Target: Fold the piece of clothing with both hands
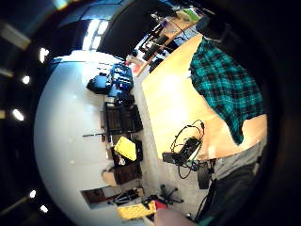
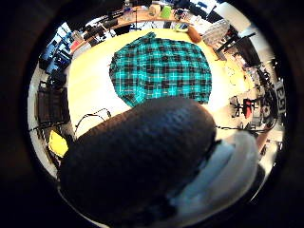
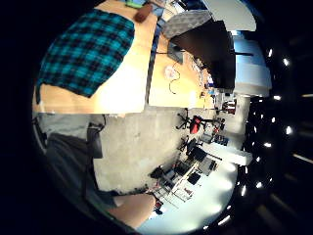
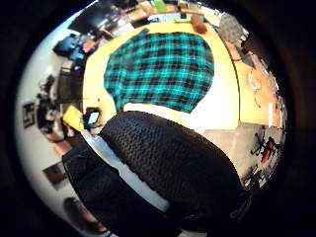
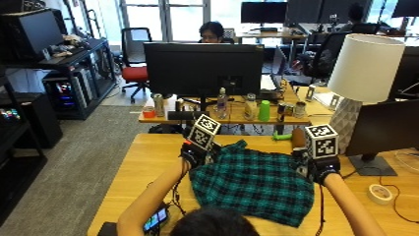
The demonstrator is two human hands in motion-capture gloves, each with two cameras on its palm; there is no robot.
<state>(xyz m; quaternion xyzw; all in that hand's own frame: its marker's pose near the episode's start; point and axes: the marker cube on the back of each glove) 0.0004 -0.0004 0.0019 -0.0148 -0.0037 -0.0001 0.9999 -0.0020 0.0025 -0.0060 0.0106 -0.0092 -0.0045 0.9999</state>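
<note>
Behind the wooden worktop (image 5: 137, 167) we see an office with a dark monitor (image 5: 203, 69) and a white lamp (image 5: 363, 61) at the upper right of the frame. On the worktop, at lower centre, the teal plaid shirt (image 5: 252, 184) lies spread flat. Our left hand (image 5: 195, 153) is raised at its far left corner, our right hand (image 5: 319, 168) at its far right edge. We cannot tell how either hand's fingers are set.

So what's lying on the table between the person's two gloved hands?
In the outside view, the teal and black plaid shirt lies spread on the wooden table between the left hand and right hand.
</note>
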